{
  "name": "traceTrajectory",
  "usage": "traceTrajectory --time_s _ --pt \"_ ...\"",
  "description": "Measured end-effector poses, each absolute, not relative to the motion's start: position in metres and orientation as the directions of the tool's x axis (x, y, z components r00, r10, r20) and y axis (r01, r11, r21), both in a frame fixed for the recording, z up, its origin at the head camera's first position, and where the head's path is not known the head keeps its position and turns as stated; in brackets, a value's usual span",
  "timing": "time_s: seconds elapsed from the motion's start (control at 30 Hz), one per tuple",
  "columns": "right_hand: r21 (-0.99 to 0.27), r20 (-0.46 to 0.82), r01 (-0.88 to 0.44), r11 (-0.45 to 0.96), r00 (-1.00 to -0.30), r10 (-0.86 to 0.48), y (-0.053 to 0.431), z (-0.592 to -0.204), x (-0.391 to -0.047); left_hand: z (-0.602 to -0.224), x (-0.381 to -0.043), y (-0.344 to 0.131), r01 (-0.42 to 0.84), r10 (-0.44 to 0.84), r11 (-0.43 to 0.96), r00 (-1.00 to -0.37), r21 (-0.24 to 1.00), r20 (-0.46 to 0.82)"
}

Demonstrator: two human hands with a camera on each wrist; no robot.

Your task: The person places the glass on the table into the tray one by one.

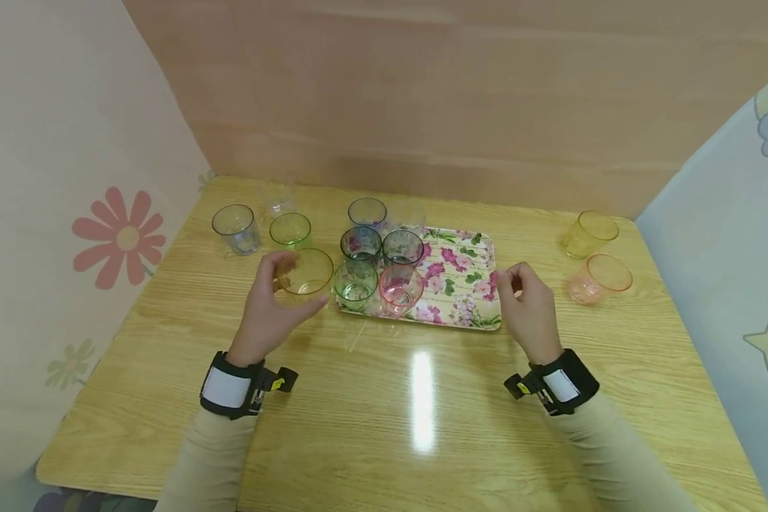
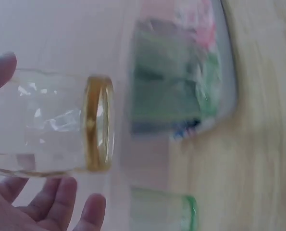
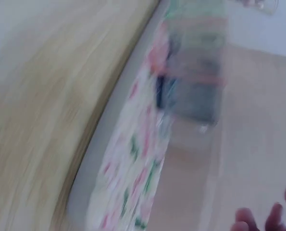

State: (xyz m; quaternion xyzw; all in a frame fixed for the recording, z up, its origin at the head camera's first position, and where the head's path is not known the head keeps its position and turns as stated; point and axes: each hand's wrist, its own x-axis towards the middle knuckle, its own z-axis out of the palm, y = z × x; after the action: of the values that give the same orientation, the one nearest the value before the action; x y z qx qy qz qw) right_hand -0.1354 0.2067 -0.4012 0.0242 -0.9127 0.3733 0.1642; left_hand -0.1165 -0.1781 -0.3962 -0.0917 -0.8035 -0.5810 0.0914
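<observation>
A clear amber-tinted cup (image 1: 308, 272) is in my left hand (image 1: 267, 306), thumb on one side and fingers on the other, to the left of the flowered tray (image 1: 464, 306). In the left wrist view its amber rim (image 2: 92, 123) shows sharply. On the left part of the tray stand a green cup (image 1: 355, 286), a pink cup (image 1: 402, 290) and two dark grey cups, one of them the right-hand grey cup (image 1: 403, 249). My right hand (image 1: 530, 309) hovers by the tray's right edge, fingers loosely curled around nothing.
Behind the grey cups stand a bluish cup (image 1: 367, 213) and a colourless cup (image 1: 406, 215). Left lie a blue cup (image 1: 243, 235), a green-rimmed cup (image 1: 291, 231) and a faint clear cup (image 1: 280, 203). A yellow cup (image 1: 582, 238) and a pink-orange cup (image 1: 594, 283) lean at right.
</observation>
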Motion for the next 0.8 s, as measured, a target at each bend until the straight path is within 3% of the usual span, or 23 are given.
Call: traceTrajectory --time_s 0.23,0.43,0.63,0.8 --pt "-0.855 0.34 -0.309 0.416 -0.94 0.0 0.18 -0.389 -0.128 -0.384 -0.104 -0.145 0.308 0.167 0.286 -0.948 0.907 0.27" --pt "-0.919 0.376 -0.388 0.077 -0.917 -0.136 0.157 -0.386 -0.12 -0.385 -0.096 -0.109 0.365 0.284 0.225 -0.912 0.904 0.298" --pt "-0.948 0.316 -0.296 -0.116 -0.916 -0.249 0.136 -0.385 -0.108 -0.388 -0.091 -0.076 0.373 0.372 0.144 -0.879 0.916 0.299" --pt "-0.961 0.269 -0.23 -0.154 -0.908 -0.32 0.128 -0.387 -0.099 -0.39 -0.089 -0.062 0.377 0.4 0.118 -0.865 0.918 0.304"
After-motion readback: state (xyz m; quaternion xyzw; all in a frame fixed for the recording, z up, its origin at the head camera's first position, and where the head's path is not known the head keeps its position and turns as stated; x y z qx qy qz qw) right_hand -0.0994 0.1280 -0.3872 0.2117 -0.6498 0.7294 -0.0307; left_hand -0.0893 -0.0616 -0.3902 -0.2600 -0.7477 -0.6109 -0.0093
